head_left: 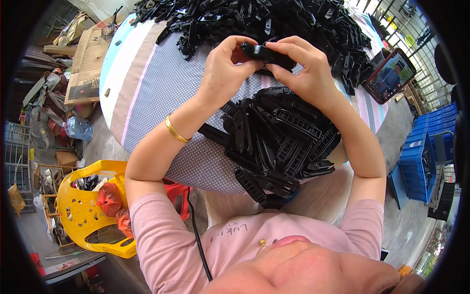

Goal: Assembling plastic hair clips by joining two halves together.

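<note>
Both my hands hold one black plastic part (pixel 269 55) between them, raised over the far half of the round table. My left hand (pixel 230 68) pinches its left end with thumb and fingers. On its right side, my right hand (pixel 306 68) grips with the thumb below and the fingers above. The part's exact kind I cannot make out. Nearer to me, a pile of long black slotted plastic pieces (pixel 289 132) lies at the table's front edge, below my hands. A far larger heap of similar black pieces (pixel 215 24) spreads across the back.
A dotted, striped cloth covers the round table (pixel 166 98). At the right edge a phone (pixel 390 76) stands propped. Blue crates (pixel 418 161) are on the right floor. A yellow plastic chair (pixel 78 210) with red bags (pixel 108 198) stands at left, near a cardboard box (pixel 88 63).
</note>
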A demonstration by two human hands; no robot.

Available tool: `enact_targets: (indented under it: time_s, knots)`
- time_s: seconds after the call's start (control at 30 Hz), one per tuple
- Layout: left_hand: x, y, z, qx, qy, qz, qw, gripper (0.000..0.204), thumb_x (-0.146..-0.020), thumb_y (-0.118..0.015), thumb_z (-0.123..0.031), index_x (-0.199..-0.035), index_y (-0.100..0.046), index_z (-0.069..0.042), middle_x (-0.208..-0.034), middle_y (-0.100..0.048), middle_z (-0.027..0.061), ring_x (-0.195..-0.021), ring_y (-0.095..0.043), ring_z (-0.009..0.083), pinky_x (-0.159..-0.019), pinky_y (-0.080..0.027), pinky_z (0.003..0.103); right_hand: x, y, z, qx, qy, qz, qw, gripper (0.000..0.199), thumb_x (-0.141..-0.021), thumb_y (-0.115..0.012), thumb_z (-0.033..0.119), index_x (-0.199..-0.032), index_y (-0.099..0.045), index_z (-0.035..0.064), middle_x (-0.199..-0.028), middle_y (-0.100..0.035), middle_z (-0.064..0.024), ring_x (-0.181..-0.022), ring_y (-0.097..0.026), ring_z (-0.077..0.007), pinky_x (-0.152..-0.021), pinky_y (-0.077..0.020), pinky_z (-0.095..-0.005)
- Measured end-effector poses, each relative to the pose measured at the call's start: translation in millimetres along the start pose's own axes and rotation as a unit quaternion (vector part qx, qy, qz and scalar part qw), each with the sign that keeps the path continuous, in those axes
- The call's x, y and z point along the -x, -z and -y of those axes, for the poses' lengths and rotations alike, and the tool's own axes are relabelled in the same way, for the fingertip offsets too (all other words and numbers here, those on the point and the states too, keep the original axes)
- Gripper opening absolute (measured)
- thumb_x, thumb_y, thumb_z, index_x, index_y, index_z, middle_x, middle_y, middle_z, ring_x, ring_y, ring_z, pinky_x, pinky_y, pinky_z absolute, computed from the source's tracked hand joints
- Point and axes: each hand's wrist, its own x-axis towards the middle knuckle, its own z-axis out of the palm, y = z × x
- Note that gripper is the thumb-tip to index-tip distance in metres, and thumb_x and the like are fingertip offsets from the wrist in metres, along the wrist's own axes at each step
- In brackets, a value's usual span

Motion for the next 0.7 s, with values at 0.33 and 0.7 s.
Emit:
enact_targets:
  time_s: [0.33, 0.7]
  knots:
    - [6.2, -0.8, -14.3, 0.075, 0.018, -0.012, 0.997, 0.034, -0.078, -0.068, -0.007, -0.108, -0.058, 0.005, -0.088, -0.066, 0.0083, -0.081, -0.062, 0.0102, -0.071, -0.051, 0.020, -2.5, 1.5, 6.3, 0.110, 0.098, -0.015, 0.989, 0.037, -0.066, -0.071, 0.003, -0.103, -0.065, 0.0060, -0.095, -0.061, -0.0088, -0.087, -0.059, -0.0239, -0.074, -0.0494, -0.0314]
    - [-0.6, 5.2, -11.7, -0.093, -0.115, 0.014, 0.989, 0.028, -0.075, -0.069, -0.003, -0.103, -0.064, -0.002, -0.087, -0.068, 0.0085, -0.076, -0.065, 0.0110, -0.068, -0.051, 0.020, -5.0, 9.0, -13.1, -0.094, -0.073, 0.074, 0.990, 0.039, -0.067, -0.075, 0.014, -0.102, -0.063, 0.0012, -0.088, -0.066, -0.0102, -0.081, -0.063, -0.0177, -0.075, -0.0481, -0.0279]
